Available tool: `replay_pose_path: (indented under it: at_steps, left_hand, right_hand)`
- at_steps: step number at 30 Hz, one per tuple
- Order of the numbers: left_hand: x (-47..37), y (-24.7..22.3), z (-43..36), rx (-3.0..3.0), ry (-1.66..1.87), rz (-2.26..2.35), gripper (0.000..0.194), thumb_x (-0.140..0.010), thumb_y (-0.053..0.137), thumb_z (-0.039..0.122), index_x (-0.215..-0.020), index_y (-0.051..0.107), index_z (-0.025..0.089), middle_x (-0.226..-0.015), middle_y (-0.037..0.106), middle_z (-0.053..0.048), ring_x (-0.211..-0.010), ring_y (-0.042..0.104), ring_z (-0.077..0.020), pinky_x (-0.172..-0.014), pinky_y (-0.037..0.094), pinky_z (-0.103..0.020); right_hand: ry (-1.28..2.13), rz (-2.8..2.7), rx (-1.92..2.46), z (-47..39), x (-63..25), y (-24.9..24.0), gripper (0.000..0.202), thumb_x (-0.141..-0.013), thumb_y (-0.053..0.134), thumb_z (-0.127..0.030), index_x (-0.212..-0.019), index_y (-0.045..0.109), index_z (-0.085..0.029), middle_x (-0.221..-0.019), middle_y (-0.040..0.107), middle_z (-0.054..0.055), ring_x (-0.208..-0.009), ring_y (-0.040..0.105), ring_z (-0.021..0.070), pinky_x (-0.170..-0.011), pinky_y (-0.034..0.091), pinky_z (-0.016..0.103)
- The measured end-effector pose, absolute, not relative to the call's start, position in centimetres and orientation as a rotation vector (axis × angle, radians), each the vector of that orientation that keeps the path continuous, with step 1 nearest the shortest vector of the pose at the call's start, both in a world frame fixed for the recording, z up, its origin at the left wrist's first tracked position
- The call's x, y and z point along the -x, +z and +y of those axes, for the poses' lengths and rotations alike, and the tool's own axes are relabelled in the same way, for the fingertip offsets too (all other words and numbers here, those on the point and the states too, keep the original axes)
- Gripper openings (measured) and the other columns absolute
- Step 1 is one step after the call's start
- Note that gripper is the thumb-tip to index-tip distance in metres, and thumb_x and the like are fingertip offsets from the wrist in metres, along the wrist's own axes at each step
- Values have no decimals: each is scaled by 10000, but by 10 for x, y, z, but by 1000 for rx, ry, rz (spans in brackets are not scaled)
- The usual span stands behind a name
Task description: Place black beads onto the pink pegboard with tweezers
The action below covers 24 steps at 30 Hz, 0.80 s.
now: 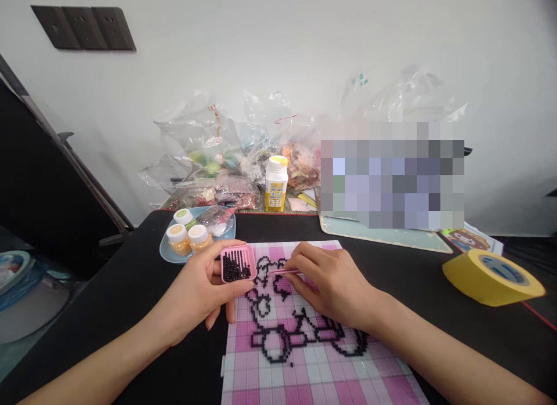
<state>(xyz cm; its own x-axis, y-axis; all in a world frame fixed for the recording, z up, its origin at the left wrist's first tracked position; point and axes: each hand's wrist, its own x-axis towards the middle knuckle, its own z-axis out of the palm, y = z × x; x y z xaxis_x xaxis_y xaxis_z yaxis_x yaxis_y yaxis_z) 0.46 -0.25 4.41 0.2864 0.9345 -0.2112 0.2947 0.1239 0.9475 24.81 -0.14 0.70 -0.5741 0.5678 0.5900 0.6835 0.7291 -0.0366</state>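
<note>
A small pink tray (248, 255) with black beads and ridges inside is held in my left hand (198, 292), its fingers closed round the tray's edges. My right hand (328, 280) pinches a thin pink tool (284, 272), whose tip points left over the pegboard. Under both hands lies a pink and white checked pegboard (278, 387). Black beads on it form outlines, with round shapes low on the board and curved lines higher up. Part of the bead pattern is hidden by my right hand.
A blue plate (164, 248) with several small jars and a bag stands at the left back. Behind are a white and yellow bottle (275, 187) and clear plastic bags (200, 132). Yellow tape (491, 277) lies at the right. A bin (39, 300) stands at far left.
</note>
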Motion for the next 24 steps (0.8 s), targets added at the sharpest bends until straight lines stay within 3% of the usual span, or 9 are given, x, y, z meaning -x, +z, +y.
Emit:
replay_pose_path:
  at_steps: [24]
  left_hand:
    - [-5, 44, -2, -1408, 695, 1214, 565, -796, 787, 295, -1275, 505, 196, -593, 665, 84, -265, 383, -15, -270, 272, -105]
  right_hand:
    - [-285, -2349, 939, -1, -247, 7, 294, -1037, 450, -268, -874, 671, -162, -781, 646, 24, -586, 568, 133, -472, 269, 282]
